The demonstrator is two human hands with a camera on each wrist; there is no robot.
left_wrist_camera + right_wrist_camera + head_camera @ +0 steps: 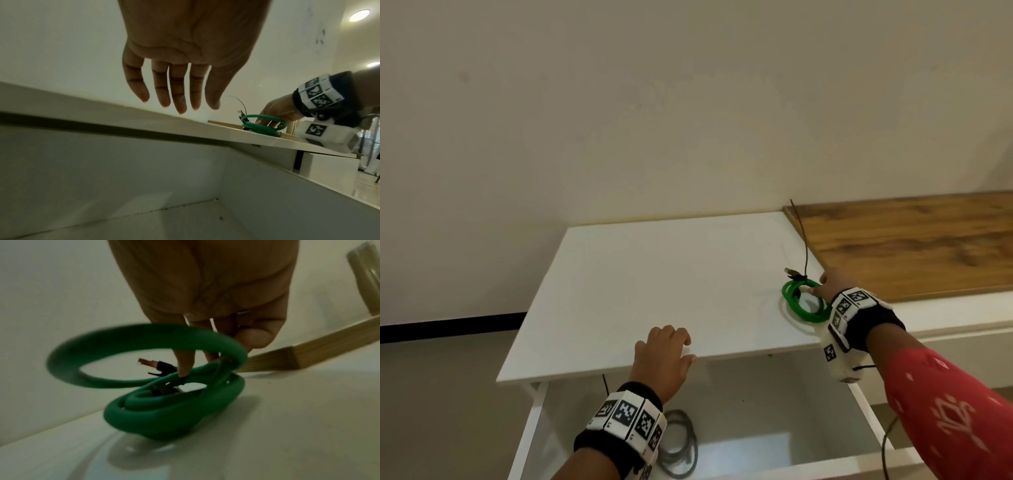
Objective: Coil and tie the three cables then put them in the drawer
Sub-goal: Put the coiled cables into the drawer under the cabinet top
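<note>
The green coil sits tied on the white top, near its right edge beside the wood board. Your right hand has its fingers curled through the loops, pinching them, likely so the bundle lifts as one. A grey coil already lies in the open drawer below. Your left hand hovers over the top's front edge, fingers loosely spread, holding nothing.

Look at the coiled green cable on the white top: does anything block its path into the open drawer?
Nothing visible does. The right hand grips the coiled green cable near the white cabinet top's front edge. The open white drawer below holds a coiled grey cable at its left; the rest looks free.
</note>
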